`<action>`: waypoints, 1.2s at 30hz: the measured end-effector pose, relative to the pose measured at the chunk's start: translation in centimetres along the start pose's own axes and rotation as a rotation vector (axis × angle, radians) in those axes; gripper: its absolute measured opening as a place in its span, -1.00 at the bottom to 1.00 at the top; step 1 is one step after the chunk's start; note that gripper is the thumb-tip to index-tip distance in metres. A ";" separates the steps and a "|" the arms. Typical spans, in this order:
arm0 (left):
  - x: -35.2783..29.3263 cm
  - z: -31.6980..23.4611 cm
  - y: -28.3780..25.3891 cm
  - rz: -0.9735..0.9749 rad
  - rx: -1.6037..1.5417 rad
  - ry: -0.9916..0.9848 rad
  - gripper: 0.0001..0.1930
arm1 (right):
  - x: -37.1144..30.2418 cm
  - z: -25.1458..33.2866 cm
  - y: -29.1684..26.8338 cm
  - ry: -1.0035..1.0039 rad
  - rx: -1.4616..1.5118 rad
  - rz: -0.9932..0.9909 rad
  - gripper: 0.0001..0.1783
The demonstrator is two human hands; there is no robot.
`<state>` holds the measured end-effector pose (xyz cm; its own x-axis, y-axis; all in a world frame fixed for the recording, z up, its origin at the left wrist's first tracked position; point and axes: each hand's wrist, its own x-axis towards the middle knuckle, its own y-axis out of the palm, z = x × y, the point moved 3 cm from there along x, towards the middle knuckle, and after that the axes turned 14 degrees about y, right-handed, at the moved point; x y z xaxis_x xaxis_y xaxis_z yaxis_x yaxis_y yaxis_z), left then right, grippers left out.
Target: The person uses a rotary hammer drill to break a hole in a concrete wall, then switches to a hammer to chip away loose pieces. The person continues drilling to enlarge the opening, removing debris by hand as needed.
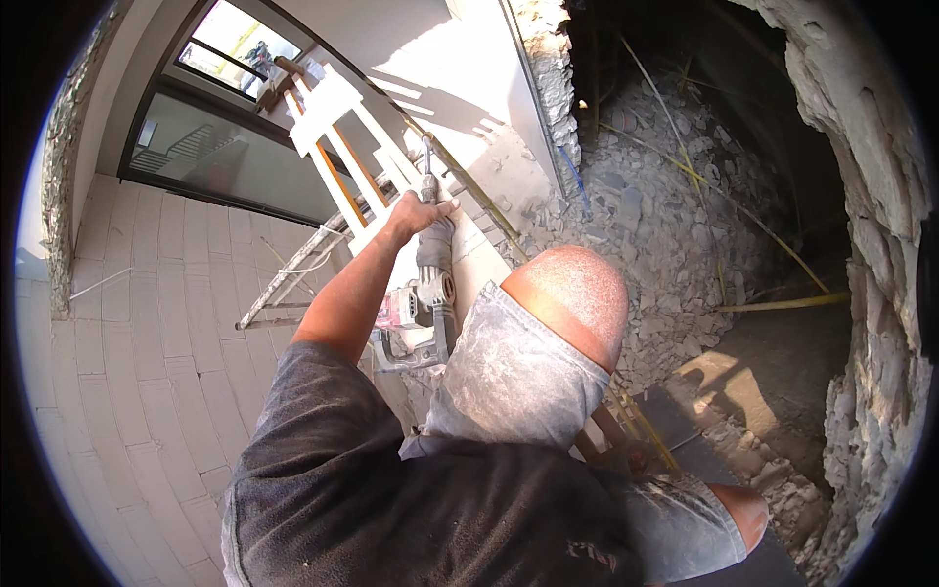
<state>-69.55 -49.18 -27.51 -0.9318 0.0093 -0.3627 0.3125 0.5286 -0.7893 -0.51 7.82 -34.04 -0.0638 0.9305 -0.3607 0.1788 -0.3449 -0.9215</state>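
Observation:
A dusty demolition hammer [436, 256] lies along a pale board beside my bent knee, its chisel [427, 155] pointing away from me. Around its front end my left hand [421, 212] is closed, fingers wrapped just behind the chisel. The hammer's rear loop handle [409, 360] rests beside my thigh, with no hand on it. Low between my legs, in shadow, part of my right hand [631, 458] shows near thin yellowish bars [646, 430]. Its fingers are too dark to make out.
Pale boards with orange-edged rails [342, 161] lean toward the window [210, 137]. A metal frame [293, 269] stands near the block wall [147, 352]. Broken rubble [646, 235] fills the ground at right, crossed by yellow rods [753, 217], beside a jagged wall edge [871, 147].

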 end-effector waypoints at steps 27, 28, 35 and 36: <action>-15.5 2.4 -3.5 -0.141 -0.312 -0.167 -0.52 | 7.7 15.7 -14.8 -0.433 -0.336 0.289 -0.72; -17.0 2.1 -4.8 -0.135 -0.349 -0.127 -0.54 | 6.7 16.6 -16.2 -0.470 -0.310 0.342 -0.72; -26.5 -9.3 -15.9 -0.183 -0.512 -0.032 -0.59 | -3.3 23.9 -28.4 -0.552 -0.038 0.575 -0.71; -27.6 -11.3 -17.8 -0.215 -0.543 -0.037 -0.61 | -4.9 24.9 -29.9 -0.559 -0.031 0.569 -0.70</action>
<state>-51.44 -49.22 2.13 -0.9537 -0.1710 -0.2474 -0.0313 0.8746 -0.4839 -30.03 10.52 -8.37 -0.4363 0.4103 -0.8009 0.3583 -0.7372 -0.5728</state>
